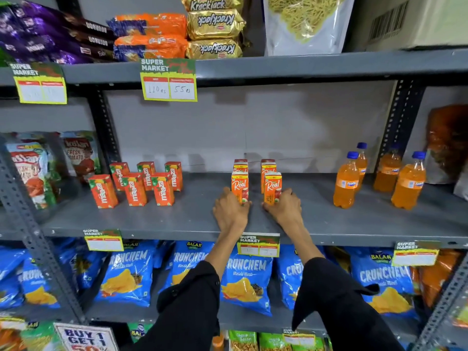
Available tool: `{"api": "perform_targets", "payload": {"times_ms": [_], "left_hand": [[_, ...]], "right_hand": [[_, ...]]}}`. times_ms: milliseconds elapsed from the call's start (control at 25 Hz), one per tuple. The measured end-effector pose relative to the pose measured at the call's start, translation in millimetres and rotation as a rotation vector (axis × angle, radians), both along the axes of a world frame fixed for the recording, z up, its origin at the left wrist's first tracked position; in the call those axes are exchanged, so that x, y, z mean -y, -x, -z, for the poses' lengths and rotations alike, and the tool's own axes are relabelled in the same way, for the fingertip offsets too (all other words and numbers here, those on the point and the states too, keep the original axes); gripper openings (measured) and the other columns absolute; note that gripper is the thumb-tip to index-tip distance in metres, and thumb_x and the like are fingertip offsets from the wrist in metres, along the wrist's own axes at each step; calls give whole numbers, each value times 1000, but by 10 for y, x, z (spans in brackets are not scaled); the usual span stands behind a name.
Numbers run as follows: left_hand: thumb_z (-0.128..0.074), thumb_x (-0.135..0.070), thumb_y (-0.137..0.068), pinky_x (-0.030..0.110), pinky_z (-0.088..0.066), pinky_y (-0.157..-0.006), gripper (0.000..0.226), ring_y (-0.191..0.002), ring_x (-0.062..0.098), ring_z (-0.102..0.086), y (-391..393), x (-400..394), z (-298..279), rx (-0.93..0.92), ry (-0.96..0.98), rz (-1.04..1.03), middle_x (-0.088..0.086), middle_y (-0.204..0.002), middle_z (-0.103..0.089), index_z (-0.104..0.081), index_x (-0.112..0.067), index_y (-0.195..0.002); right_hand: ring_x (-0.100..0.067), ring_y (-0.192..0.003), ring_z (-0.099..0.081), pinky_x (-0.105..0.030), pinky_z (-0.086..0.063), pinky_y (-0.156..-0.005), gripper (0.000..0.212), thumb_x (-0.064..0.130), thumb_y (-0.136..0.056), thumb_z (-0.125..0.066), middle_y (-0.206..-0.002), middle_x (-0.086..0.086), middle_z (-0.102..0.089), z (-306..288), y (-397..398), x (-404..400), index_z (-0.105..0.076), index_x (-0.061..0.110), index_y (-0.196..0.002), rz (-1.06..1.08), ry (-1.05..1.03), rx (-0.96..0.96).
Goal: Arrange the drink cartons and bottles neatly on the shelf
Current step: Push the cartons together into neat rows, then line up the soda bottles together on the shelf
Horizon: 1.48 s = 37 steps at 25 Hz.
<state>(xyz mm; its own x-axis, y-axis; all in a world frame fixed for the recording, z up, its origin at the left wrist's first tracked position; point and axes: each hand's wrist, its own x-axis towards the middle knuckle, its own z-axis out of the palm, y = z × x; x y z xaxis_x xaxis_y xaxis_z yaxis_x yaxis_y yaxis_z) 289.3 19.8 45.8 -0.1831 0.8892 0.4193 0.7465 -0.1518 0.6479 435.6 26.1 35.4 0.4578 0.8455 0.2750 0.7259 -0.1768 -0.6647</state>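
Both hands rest on the middle shelf (pixel 177 221) at the centre of the frame, each wrapped around the foot of a juice carton. My left hand (pixel 231 211) grips the front left carton (pixel 239 186) from its outer side, and my right hand (pixel 285 207) grips the front right carton (pixel 272 188) the same way, fingers curled round the lower edge. Each carton stands upright directly ahead of its own hand, long axis vertical, so neither hand has to cross over; the gap between the two cartons lies between my thumbs.

Behind them stand two more cartons of the same kind, the back left carton (pixel 240 165) and the back right carton (pixel 268 165), each lined up with the one in front. The four make a small square block. All are orange with a red fruit picture near the base and a white script name on the face, turned towards me.

Left of centre, six small mango drink cartons (pixel 141 184) stand in two loose rows, slightly tilted to the lens. At the right of the frame four orange soda bottles (pixel 379 177) with blue caps stand apart from one another. I judge the next move to be a small slide to square the front pair.
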Motion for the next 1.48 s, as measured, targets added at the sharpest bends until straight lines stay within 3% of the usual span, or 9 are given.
{"api": "perform_targets", "payload": {"times_ms": [400, 640, 760, 880, 1040, 1120, 1280, 1400, 1480], "left_hand": [[-77, -41, -83, 47, -52, -96, 55, -111, 31, -64, 3, -1, 45, -24, 9, 13, 13, -118, -69, -53, -8, -120], [-76, -57, -78, 53, -49, -99, 84, -123, 37, -54, -16, 60, 3, 159, 13, 8, 18, -133, -57, -43, -4, -134], [-68, -49, -87, 47, -49, -88, 50, -108, 27, -59, -221, 233, 19, 159, -300, -38, 7, -116, -62, -49, -17, -119], [-64, -32, -92, 44, -52, -76, 15, -82, 21, -63, -710, 423, -14, 211, -424, 185, -1, -88, -68, -56, -22, -100], [-70, -23, -90, 44, -57, -73, 16, -75, 18, -66, -1673, 555, -16, 285, -224, 471, 0, -86, -72, -62, -18, -102], [-77, -22, -85, 45, -56, -86, 39, -96, 23, -69, -2070, 549, -10, 339, -121, 494, 8, -108, -73, -60, -13, -119], [-83, -27, -79, 44, -37, -114, 90, -140, 34, -42, -2586, 403, -28, 360, 85, 415, 19, -151, -46, -32, -3, -150], [-85, -28, -78, 44, -50, -96, 67, -122, 37, -60, -2736, 260, 4, 379, 130, 363, 19, -130, -65, -51, -6, -131], [-85, -28, -77, 37, -50, -83, 51, -108, 36, -66, -2791, 221, 28, 378, 118, 333, 18, -116, -71, -60, -8, -116]], "right_hand": [[-38, -118, -58, -53, -49, -97, 75, 53, -73, -79, -123, -18, -62, 0, 46, 43, -46, 7, -123, -4, -8, 74], [-30, -115, -60, -43, -53, -93, 82, 52, -74, -78, -121, -14, -63, 7, -147, 294, -42, 7, -132, -126, -219, -182], [-19, -99, -65, -34, -56, -81, 54, 53, -85, -66, -102, -1, -66, 77, -507, 570, -51, 17, -122, -83, -416, -120], [-21, -95, -59, -36, -51, -83, 39, 47, -88, -64, -99, -2, -61, 51, -1042, 788, -52, 19, -114, 20, -573, -53], [-37, -108, -50, -42, -39, -92, 66, 51, -80, -70, -120, -16, -55, -104, -1990, 964, -48, 6, -123, 369, -586, 168], [-42, -117, -47, -49, -40, -96, 86, 54, -74, -75, -130, -21, -50, -151, -2382, 984, -42, 0, -133, 444, -433, 130], [-46, -138, -32, -55, -29, -111, 101, 41, -73, -81, -148, -27, -35, -104, -2934, 895, -26, -4, -145, 333, -259, -81], [-44, -137, -38, -48, -34, -110, 77, 29, -81, -76, -145, -26, -40, -67, -3132, 791, -37, -3, -139, 184, -204, -161], [-42, -119, -57, -38, -45, -90, 48, 19, -82, -74, -126, -23, -59, -59, -3219, 771, -51, 2, -121, 166, -245, -204]]}}
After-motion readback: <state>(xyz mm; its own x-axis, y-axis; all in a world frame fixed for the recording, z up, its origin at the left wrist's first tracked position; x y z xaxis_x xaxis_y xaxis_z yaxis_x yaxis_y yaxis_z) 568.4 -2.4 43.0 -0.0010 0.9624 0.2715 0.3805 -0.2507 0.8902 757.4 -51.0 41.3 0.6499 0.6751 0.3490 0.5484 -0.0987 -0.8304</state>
